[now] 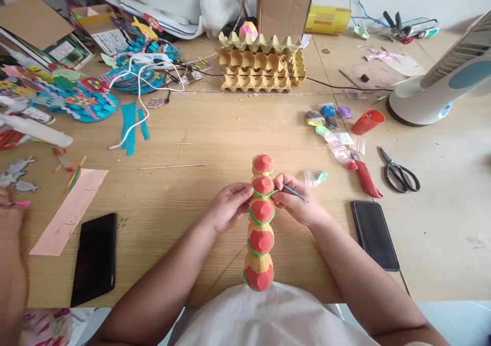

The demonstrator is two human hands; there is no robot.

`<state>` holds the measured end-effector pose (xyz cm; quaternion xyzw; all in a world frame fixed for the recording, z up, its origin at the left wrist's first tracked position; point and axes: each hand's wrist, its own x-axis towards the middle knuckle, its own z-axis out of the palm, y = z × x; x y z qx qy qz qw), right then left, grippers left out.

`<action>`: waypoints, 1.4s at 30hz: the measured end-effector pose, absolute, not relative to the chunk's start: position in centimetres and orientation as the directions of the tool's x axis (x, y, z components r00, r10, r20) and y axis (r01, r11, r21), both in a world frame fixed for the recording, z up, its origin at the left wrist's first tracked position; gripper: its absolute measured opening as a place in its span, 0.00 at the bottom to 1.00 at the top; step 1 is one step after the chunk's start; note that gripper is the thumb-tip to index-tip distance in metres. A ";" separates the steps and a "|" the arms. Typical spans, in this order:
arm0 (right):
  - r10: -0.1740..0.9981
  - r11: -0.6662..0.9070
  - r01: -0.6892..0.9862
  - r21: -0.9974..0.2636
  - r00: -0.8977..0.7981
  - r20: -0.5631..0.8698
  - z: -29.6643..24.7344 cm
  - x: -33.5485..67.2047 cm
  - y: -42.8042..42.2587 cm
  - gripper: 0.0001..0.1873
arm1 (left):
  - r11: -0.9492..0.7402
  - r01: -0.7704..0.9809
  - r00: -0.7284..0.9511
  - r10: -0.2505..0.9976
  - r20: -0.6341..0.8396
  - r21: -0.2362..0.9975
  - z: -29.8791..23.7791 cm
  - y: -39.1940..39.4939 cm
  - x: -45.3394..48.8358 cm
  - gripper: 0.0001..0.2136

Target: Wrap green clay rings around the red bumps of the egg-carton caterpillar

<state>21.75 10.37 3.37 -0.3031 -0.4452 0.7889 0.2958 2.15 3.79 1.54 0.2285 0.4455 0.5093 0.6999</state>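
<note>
A strip of yellow egg carton (261,233) stretches away from my shirt over the table, its several domes capped with red clay. Green clay lines edge the caps on the nearer domes. My left hand (231,205) is closed on the strip's left side, pinching it near the second dome from the far end. Between the fingers of my right hand (297,200) is a thin blue modelling tool (296,193). A green clay strand (264,194) runs from those fingertips along the lower edge of that dome's red cap.
Egg cartons (255,72) stand at the back. Clay packets (328,113), a red cup (368,122), black scissors (399,171) and a phone (376,235) lie to the right. Leftward are a black tablet-like device (94,259), pink paper (69,213) and another person's hand (9,215).
</note>
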 end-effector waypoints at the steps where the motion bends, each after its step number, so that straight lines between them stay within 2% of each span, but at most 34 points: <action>1: 0.735 -0.429 -0.196 -0.882 -0.643 -0.215 3.4 21.8 10.4 0.15 | 0.375 -0.507 0.084 0.918 -0.389 0.776 1.6 3.8 2.2 0.17; 13: 0.721 -0.423 -0.190 -0.886 -0.663 -0.202 3.3 21.8 10.2 0.15 | 0.427 -0.476 0.114 0.897 -0.428 0.769 2.0 3.6 2.1 0.17; 18: 0.728 -0.422 -0.201 -0.884 -0.656 -0.198 3.0 21.7 10.1 0.15 | 0.446 -0.493 0.156 0.890 -0.429 0.747 2.3 3.8 2.4 0.23; 20: 0.726 -0.427 -0.210 -0.879 -0.659 -0.196 3.0 21.6 10.0 0.15 | 0.448 -0.489 0.154 0.889 -0.431 0.748 2.2 3.9 2.6 0.23; 23: 0.732 -0.436 -0.223 -0.872 -0.652 -0.199 3.1 21.4 9.8 0.16 | 0.435 -0.467 0.162 0.898 -0.409 0.769 2.2 3.9 2.8 0.20; 26: 0.736 -0.462 -0.280 -0.842 -0.650 -0.188 3.3 21.3 9.6 0.19 | 0.426 -0.481 0.192 0.904 -0.382 0.766 2.2 3.9 2.8 0.21; 31: 0.740 -0.478 -0.330 -0.814 -0.651 -0.170 3.3 21.3 9.6 0.22 | 0.485 -0.577 0.266 0.872 -0.410 0.657 2.3 3.9 2.5 0.20; 35: 0.737 -0.485 -0.354 -0.800 -0.657 -0.156 3.2 21.2 9.6 0.22 | 0.497 -0.677 0.344 0.866 -0.363 0.543 2.3 3.8 2.6 0.18; 42: 0.742 -0.482 -0.370 -0.794 -0.654 -0.146 3.1 21.1 9.6 0.21 | 0.501 -0.736 0.332 0.854 -0.401 0.456 2.5 3.8 2.7 0.12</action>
